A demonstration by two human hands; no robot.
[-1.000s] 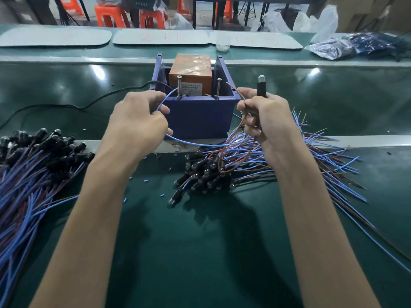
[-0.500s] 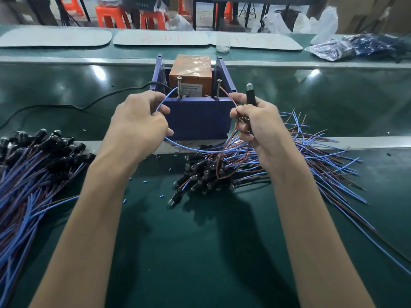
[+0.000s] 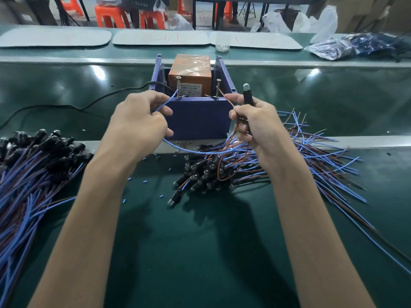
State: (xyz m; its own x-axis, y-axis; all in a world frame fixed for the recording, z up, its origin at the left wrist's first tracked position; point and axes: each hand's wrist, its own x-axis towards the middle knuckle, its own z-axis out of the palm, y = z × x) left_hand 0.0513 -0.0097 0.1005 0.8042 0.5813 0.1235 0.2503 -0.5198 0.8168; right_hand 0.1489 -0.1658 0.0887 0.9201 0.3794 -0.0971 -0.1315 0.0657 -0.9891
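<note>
A blue test box (image 3: 195, 121) with an orange block (image 3: 190, 73) inside stands on the green bench. Two upright metal pins rise from its front edge, the left pin (image 3: 178, 86) and the right pin (image 3: 218, 87). My left hand (image 3: 139, 123) pinches a blue wire (image 3: 189, 151), its tip touching the left pin. My right hand (image 3: 259, 125) grips a black LED holder (image 3: 247, 94) upright and pinches its brown wire (image 3: 225, 96), whose end reaches toward the right pin.
A pile of black LED holders with blue and brown wires (image 3: 206, 172) lies in front of the box, wires fanning right. Another wired bundle (image 3: 33, 161) lies at the left. A black cable (image 3: 77, 104) runs left. Plastic bags (image 3: 355, 46) sit at the far right.
My right hand has moved left and down toward the box, bringing the brown wire's end close to the right pin. My left hand keeps the blue wire at the left pin.
</note>
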